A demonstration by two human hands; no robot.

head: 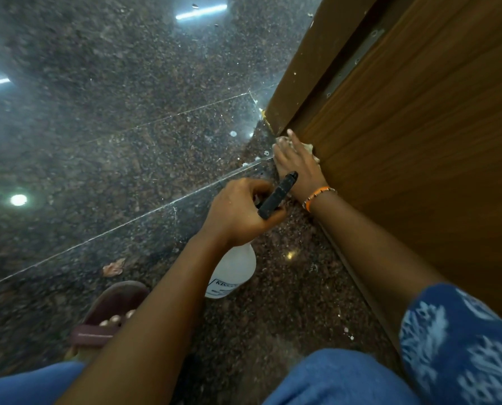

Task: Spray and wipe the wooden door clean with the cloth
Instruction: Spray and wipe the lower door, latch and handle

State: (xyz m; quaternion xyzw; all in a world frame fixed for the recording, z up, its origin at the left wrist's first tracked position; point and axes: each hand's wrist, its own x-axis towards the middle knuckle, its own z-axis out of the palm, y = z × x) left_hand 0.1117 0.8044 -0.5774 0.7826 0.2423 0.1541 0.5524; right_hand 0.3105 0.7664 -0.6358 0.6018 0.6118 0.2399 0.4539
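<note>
Right hand (298, 165) presses a pale cloth (284, 141) against the bottom corner of the wooden door (419, 147), fingers extended flat over it, an orange bracelet (317, 197) at the wrist. Left hand (238, 211), just behind the right wrist, grips the spray bottle (235, 270) by its neck, fingers curled under the black trigger head (277, 195); the translucent body hangs below the grip above the polished stone floor (112, 127).

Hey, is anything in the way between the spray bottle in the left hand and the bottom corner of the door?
Only the right hand pressing the cloth on the door; the spray bottle's nozzle in the left hand overlaps that wrist.
</note>
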